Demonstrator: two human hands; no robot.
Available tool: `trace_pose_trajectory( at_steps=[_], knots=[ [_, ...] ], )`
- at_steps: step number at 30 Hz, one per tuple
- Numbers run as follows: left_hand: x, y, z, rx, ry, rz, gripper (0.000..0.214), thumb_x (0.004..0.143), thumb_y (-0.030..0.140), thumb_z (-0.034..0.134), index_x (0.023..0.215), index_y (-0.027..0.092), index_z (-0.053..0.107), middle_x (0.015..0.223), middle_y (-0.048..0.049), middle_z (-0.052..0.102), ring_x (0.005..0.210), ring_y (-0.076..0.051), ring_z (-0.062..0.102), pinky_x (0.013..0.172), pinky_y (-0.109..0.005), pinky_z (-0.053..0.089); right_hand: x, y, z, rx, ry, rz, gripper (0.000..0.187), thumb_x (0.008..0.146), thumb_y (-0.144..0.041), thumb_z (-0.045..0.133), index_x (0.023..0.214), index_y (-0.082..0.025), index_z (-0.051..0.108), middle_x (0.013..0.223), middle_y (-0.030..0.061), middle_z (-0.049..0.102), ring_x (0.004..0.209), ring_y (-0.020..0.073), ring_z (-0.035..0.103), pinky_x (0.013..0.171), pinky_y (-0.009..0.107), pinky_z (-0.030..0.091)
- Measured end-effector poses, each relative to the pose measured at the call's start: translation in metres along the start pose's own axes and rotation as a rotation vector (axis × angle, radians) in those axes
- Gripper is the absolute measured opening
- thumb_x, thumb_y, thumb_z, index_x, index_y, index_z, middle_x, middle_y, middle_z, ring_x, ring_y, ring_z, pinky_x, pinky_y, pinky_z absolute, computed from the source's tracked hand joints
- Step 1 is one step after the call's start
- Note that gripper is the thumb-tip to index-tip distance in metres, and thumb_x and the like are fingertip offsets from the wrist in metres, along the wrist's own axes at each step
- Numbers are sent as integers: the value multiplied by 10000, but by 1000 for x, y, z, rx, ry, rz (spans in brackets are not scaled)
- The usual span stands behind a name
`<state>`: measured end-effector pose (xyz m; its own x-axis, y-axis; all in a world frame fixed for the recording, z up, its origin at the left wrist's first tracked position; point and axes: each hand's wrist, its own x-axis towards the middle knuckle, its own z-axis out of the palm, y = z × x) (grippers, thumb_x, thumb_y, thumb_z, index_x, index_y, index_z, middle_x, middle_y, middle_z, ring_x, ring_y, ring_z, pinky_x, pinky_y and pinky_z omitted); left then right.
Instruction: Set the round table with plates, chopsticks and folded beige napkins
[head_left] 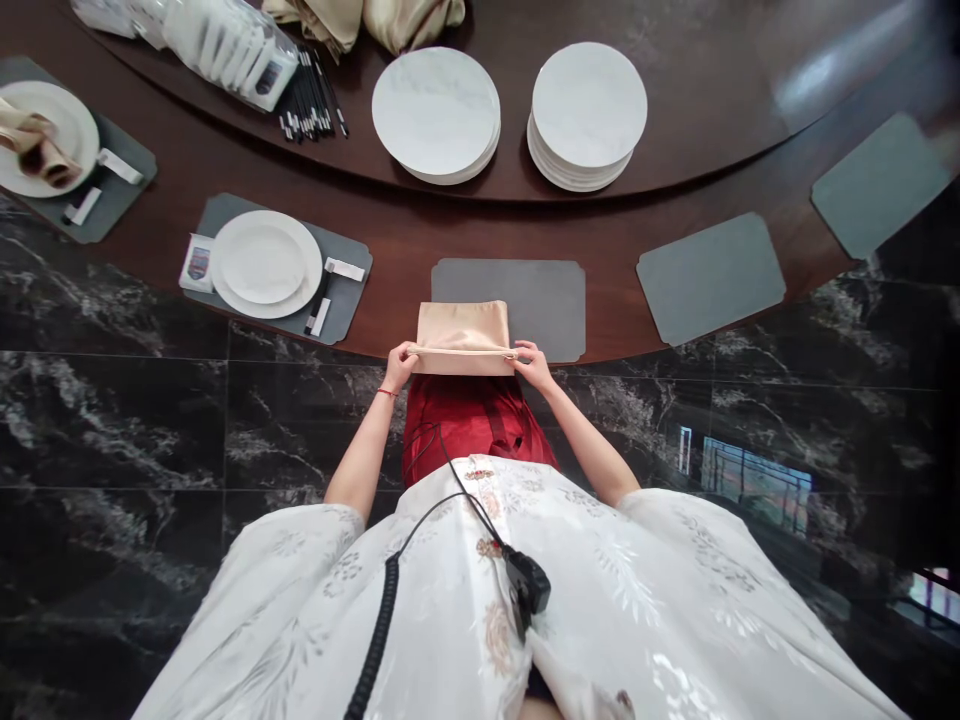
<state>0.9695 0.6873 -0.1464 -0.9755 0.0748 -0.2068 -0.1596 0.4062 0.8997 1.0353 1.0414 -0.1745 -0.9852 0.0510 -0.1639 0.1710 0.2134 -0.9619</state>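
The left hand (401, 366) and right hand (532, 366) hold up a beige cloth napkin (461, 338), fingers clamped on its folded near edge. It hangs over the near part of a grey placemat (544, 295) at the table (397, 235). A white plate (264, 264) sits on the next mat left.

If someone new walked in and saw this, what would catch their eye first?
The beige cloth napkin comes first, held along its fold by the left hand and right hand over a grey placemat at the edge of the dark wooden table. Beyond it, two stacks of white plates stand out against the dark wood. The white patterned robe fills the bottom of the view, above a red skirt.
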Motion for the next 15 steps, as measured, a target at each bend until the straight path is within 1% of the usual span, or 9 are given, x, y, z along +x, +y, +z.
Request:
trace_pose_trajectory(
  at_steps=[1,2,3,5,8,11,13,15],
  knots=[
    [-4,-7,7,-7,36,-65,84,690,176,538,711,157,617,706,-30,627,750,-189,617,776,-310,523,-3,7,8,8,40,67,360,747,-554,709,791,-199,750,930,82,733,1085,261,611,1017,407,453],
    [-10,-13,14,-13,74,-118,57,698,172,536,682,162,590,655,-12,588,689,-168,584,726,-284,509,-6,13,17,17,81,139,384,771,-560,668,813,-185,737,891,74,724,981,241,631,953,383,483],
    [-15,-18,21,-23,111,-157,52,711,170,539,671,165,573,640,-4,569,667,-155,563,702,-265,495,-9,18,26,25,119,207,407,800,-564,616,832,-172,720,867,67,713,901,221,633,896,357,499],
    [-24,-27,36,-49,175,-205,51,746,179,557,699,164,570,680,-8,585,679,-143,557,702,-246,482,-13,25,41,32,187,307,442,854,-558,507,868,-154,688,847,62,698,821,194,621,820,312,505],
    [-29,-34,51,-84,265,-262,86,810,241,570,794,160,595,745,-20,615,715,-142,576,725,-241,487,-11,25,57,-12,284,351,460,889,-536,425,933,-147,666,883,67,698,819,185,618,812,283,496],
    [-25,-37,61,-119,378,-337,202,851,338,579,890,145,627,785,-40,638,766,-158,615,750,-258,505,-5,19,63,-74,325,375,446,900,-512,424,997,-154,672,936,80,714,864,200,628,874,298,485],
    [-22,-36,68,-132,465,-375,283,856,397,598,938,130,643,867,-82,665,859,-185,645,814,-290,518,-3,17,65,-87,344,420,433,904,-488,430,1010,-148,677,980,98,720,903,214,631,915,316,477],
    [-20,-30,80,-114,589,-431,361,865,445,610,1020,120,644,1014,-143,670,1019,-226,645,920,-338,507,-5,16,69,-67,368,474,414,898,-464,444,1009,-137,673,1028,117,717,941,220,631,945,326,471]
  ],
)
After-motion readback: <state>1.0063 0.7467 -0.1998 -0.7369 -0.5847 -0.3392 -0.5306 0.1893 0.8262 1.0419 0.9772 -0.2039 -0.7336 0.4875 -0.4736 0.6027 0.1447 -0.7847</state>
